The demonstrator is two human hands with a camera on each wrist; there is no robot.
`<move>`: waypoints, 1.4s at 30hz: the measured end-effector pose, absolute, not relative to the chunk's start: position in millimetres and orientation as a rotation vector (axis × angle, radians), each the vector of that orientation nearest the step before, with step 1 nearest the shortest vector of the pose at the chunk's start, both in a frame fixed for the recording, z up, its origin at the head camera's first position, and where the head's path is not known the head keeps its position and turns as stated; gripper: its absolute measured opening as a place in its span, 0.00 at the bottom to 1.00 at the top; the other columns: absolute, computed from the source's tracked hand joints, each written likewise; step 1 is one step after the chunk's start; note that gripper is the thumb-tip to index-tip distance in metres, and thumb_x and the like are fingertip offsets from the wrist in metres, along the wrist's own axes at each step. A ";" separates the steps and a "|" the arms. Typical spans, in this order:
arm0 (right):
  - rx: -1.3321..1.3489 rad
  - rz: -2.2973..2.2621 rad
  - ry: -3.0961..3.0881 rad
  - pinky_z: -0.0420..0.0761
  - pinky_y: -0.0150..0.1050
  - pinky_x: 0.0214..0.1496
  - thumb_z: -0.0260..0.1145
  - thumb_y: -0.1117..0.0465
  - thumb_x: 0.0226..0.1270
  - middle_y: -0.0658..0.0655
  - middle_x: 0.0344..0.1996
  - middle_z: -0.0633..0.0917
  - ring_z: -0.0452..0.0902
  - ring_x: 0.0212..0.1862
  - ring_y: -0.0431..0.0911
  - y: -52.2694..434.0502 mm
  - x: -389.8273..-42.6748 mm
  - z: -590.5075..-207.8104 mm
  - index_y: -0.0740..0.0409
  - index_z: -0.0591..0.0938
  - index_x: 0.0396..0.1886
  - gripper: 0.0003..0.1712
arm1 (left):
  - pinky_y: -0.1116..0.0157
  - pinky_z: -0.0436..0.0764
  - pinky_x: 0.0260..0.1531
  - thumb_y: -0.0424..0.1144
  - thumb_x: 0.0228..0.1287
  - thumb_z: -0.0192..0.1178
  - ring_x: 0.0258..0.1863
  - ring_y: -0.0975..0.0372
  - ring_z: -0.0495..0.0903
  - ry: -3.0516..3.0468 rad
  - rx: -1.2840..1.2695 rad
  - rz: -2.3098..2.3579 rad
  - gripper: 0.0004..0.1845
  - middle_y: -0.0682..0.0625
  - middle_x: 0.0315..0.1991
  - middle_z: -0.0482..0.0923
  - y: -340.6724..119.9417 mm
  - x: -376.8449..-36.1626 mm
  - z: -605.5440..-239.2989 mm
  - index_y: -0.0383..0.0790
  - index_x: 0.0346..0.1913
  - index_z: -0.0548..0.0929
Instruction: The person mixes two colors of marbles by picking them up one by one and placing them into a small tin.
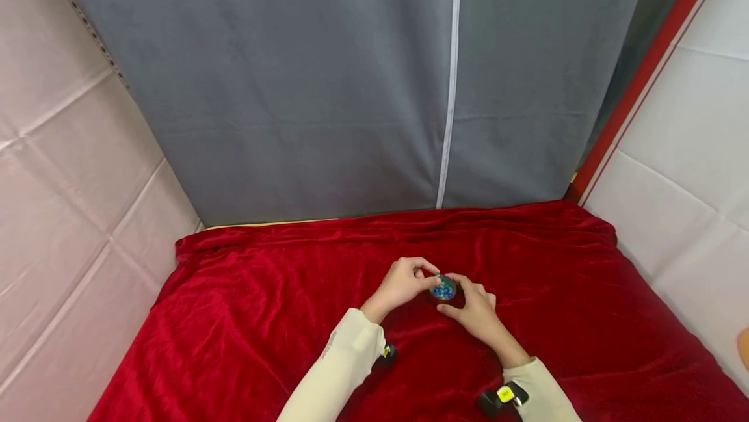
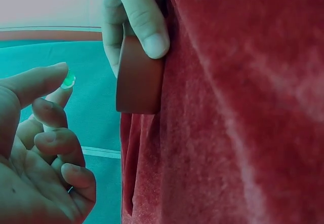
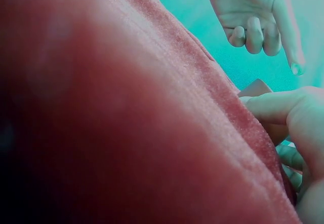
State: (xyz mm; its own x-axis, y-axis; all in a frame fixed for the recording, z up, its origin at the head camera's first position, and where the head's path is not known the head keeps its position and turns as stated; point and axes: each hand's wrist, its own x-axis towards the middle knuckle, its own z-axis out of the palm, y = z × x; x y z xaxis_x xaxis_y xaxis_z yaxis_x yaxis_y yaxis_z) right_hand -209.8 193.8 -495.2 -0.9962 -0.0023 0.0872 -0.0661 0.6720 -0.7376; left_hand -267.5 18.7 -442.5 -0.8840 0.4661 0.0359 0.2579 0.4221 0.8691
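A small, round, reddish-brown dish (image 1: 446, 296) sits on the red cloth, with blue and green glassy pieces (image 1: 443, 291) inside. My right hand (image 1: 481, 311) grips the dish by its side, thumb on the near side and fingers on the far side. Between the thumb and forefinger of my left hand (image 1: 399, 285) is a small, shiny green glass bead (image 2: 69, 80), pinched above the left part of the dish. The left wrist view shows the dish's smooth brown side wall (image 2: 137, 82) under the right thumb. Much of the dish (image 3: 257, 87) is hidden by the right hand in the right wrist view.
Wrinkled red velvet cloth (image 1: 281, 305) covers the table. A grey curtain (image 1: 304, 97) with a pale vertical strip hangs behind it. White panels stand at the left (image 1: 76, 201) and right (image 1: 690, 168). Dark wrist cameras (image 1: 490, 402) are strapped at both cuffs.
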 end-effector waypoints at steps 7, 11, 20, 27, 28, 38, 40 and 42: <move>0.071 1.214 -2.804 0.54 0.48 0.47 0.74 0.54 0.54 0.62 0.58 0.79 0.68 0.55 0.58 192.2 -209.4 -494.8 0.58 0.72 0.63 0.37 | 0.74 0.65 0.18 0.43 0.58 0.69 0.16 0.69 0.64 2.482 0.635 1.430 0.13 0.56 0.15 0.69 20.8 -268.8 -444.1 0.41 0.44 0.87; 0.084 1.212 -2.794 0.54 0.48 0.47 0.74 0.54 0.54 0.62 0.57 0.79 0.68 0.55 0.58 191.1 -208.8 -495.2 0.58 0.72 0.62 0.37 | 0.74 0.65 0.18 0.44 0.58 0.68 0.15 0.68 0.64 2.496 0.611 1.419 0.15 0.56 0.15 0.69 18.2 -268.7 -445.1 0.42 0.45 0.87; 0.083 1.198 -2.798 0.54 0.48 0.47 0.75 0.56 0.53 0.62 0.56 0.80 0.68 0.54 0.58 192.8 -210.5 -495.9 0.58 0.73 0.62 0.36 | 0.74 0.65 0.18 0.43 0.58 0.68 0.15 0.68 0.64 2.494 0.619 1.433 0.13 0.56 0.15 0.70 10.5 -267.6 -448.2 0.41 0.44 0.87; 0.078 1.209 -2.821 0.53 0.50 0.48 0.74 0.55 0.55 0.62 0.58 0.78 0.67 0.56 0.59 194.0 -213.0 -495.0 0.58 0.71 0.63 0.37 | 0.73 0.66 0.19 0.43 0.59 0.67 0.16 0.67 0.65 2.497 0.609 1.430 0.13 0.55 0.15 0.70 3.3 -266.8 -447.4 0.41 0.44 0.87; 0.081 1.210 -2.817 0.53 0.50 0.49 0.74 0.55 0.55 0.62 0.58 0.78 0.67 0.57 0.59 194.2 -213.8 -494.9 0.59 0.71 0.64 0.37 | 0.73 0.66 0.19 0.43 0.59 0.67 0.16 0.67 0.64 2.498 0.607 1.432 0.13 0.55 0.16 0.70 1.5 -267.3 -445.9 0.41 0.45 0.87; 0.083 1.215 -2.813 0.53 0.52 0.50 0.74 0.55 0.54 0.65 0.59 0.77 0.67 0.58 0.60 195.6 -220.2 -494.1 0.61 0.69 0.66 0.40 | 0.73 0.66 0.21 0.42 0.61 0.66 0.17 0.67 0.64 2.502 0.596 1.444 0.16 0.55 0.17 0.70 -22.8 -267.8 -437.5 0.39 0.49 0.85; 0.075 1.220 -2.818 0.53 0.51 0.50 0.74 0.55 0.55 0.65 0.59 0.77 0.67 0.58 0.59 196.6 -220.5 -494.0 0.62 0.69 0.66 0.41 | 0.73 0.67 0.21 0.42 0.61 0.66 0.17 0.67 0.64 2.508 0.594 1.437 0.16 0.56 0.17 0.70 -27.0 -267.3 -436.6 0.39 0.49 0.85; 0.070 1.225 -2.816 0.54 0.51 0.50 0.74 0.53 0.55 0.65 0.59 0.77 0.67 0.58 0.59 197.3 -221.2 -493.6 0.63 0.68 0.67 0.42 | 0.73 0.67 0.22 0.42 0.61 0.66 0.17 0.67 0.65 2.519 0.596 1.438 0.16 0.55 0.18 0.70 -30.6 -267.0 -434.9 0.38 0.49 0.85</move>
